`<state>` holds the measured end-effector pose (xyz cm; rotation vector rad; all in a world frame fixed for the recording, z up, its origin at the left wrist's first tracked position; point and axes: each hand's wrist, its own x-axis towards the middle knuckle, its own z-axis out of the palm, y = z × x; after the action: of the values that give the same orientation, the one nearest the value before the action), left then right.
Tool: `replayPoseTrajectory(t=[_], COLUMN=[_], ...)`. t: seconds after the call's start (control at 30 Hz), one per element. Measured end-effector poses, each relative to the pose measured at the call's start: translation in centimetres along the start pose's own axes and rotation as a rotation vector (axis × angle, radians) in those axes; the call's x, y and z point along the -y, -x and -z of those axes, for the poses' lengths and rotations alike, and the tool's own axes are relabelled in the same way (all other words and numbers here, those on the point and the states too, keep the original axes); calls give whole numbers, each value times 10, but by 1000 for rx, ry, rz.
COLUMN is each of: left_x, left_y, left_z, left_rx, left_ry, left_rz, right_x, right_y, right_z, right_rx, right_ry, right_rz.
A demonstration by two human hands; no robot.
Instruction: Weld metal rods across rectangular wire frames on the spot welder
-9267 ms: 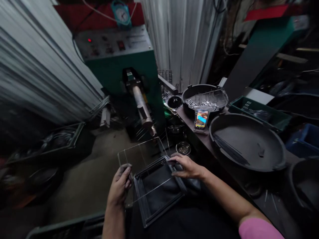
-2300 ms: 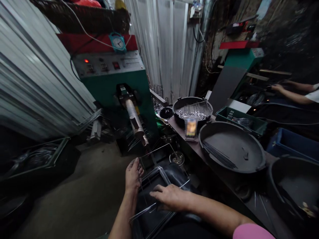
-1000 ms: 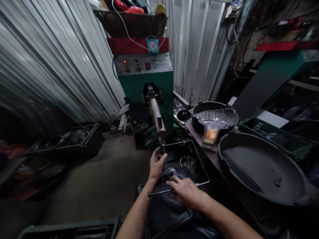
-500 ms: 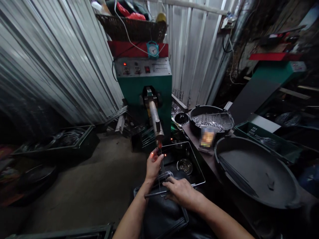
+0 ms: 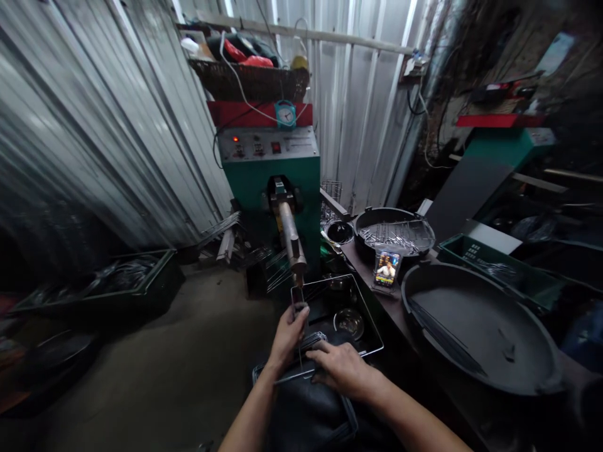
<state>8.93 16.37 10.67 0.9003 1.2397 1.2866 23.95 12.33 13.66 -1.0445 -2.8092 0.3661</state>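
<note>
Two hands work at one wire frame point(image 5: 367, 311), just below the metal arm point(image 5: 291, 240) of the green machine point(image 5: 247, 183). The left hand point(image 5: 288, 334) pinches it, thumb against fingers; the right hand point(image 5: 346, 368) curls at its near side, how tightly I can't tell. It looks like positioning at the arm's tip, calling for a steady hold.

To your right runs a dark brownish counter point(image 5: 392, 306). A broad, round black pan point(image 5: 492, 320) sits on it nearer you, with a smaller deep pan point(image 5: 393, 217) farther back. Just in front of that one, by the counter's edge, a lit phone point(image 5: 387, 269) stands propped up. On your left, the grey floor point(image 5: 207, 351) carries a long green crate point(image 5: 160, 285).
</note>
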Motion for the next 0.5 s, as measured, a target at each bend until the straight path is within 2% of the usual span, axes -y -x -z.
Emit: replayPoseTrajectory(t=[0.1,0.2,0.33,0.43,0.5], left_x=[5,5,-3,-13,-20], left_y=[12,12,-5,-25,-40], left_z=[8,15,17,18,19], left_rx=[152,197,181,110,106], left_ry=[-32,-4,23,23,21], left_rz=[98,154,193,143,104], right_x=[0,-3,-19,-42,-60], right_y=[1,0,-5,-10,-16], right_z=[-1,-1,0,-1,-2], right_rx=[-4,-30,-119,-213,-301], right_ry=[7,-11,-84,-149,-209], right_rz=[12,22,-46,-104,-131])
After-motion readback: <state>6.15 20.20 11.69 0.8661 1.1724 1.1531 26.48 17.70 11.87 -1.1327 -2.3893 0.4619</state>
